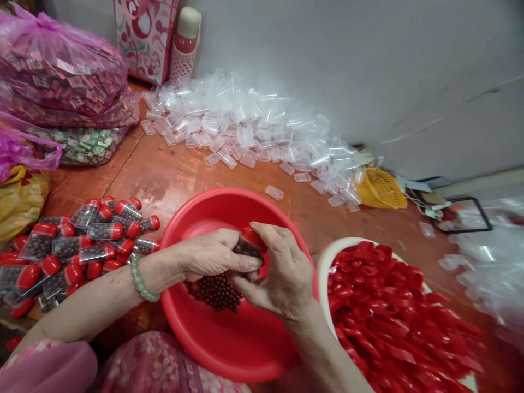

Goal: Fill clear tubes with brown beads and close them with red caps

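Observation:
Over a red plastic basin [196,344], my left hand [208,254] is closed around a small clear container [245,249] with dark brown balls inside. The fingers of my right hand [286,267] grip the red cap [254,237] at the container's upper end, so both hands meet on the one piece. Whether the cap is fully seated I cannot tell. Loose brown balls [219,292] lie in the basin below my hands. To the right, a white tub [325,278] is heaped with red caps [380,311].
Filled, red-capped containers [104,231] are piled at the left. Empty clear containers [245,134] spread along the wall, with more at the far right. A yellow basket [380,188], stuffed pink bags [61,71], a patterned bag [145,41] and a flask [186,43] stand around.

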Available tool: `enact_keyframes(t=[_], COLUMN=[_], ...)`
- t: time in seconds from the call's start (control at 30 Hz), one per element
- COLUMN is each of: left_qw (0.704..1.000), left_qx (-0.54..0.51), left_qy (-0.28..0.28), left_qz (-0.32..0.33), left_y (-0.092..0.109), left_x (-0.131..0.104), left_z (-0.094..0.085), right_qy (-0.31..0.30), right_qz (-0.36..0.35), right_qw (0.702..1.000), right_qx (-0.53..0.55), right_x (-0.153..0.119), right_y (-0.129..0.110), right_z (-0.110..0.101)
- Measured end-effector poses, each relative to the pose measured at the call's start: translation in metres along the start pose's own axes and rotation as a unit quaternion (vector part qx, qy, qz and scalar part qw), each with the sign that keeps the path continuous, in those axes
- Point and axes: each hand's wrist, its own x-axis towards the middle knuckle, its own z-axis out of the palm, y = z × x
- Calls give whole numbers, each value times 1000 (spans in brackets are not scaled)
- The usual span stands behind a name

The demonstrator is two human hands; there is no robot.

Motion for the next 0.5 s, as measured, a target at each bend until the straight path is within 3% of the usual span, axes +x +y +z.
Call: enact_keyframes(t=[0.17, 0.27, 0.37, 0.5], left_qw=[1000, 997, 990, 971], left_qx=[-18, -73, -120, -144], left_qy=[-11, 7, 63, 192], left_qz=[-2, -7, -28, -21], left_y=[0, 3, 2, -3], left_x=[-1, -1, 1, 7], left_z=[1, 2, 5, 20], right_qy=[-1, -37, -66, -42], right_qz=[9, 18, 27, 31], right_qw=[1000, 999, 997, 998], right_qx=[10, 25, 31, 46], right_x=[-2, -1, -1, -1], right_y=[2, 4, 5, 1], right_z=[-5, -7, -6, -2])
